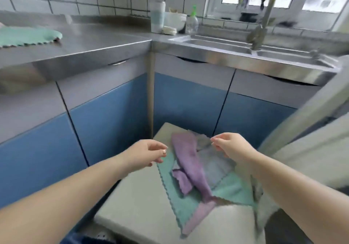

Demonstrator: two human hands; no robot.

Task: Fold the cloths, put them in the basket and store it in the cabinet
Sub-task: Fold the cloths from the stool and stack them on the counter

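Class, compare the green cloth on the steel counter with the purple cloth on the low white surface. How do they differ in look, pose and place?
The green cloth lies flat and spread out; the purple cloth is crumpled and twisted. The green cloth lies alone on the counter; the purple cloth lies on top of other cloths on the white surface. The purple cloth is between the hands; the green cloth is far from both. Neither is folded yet.
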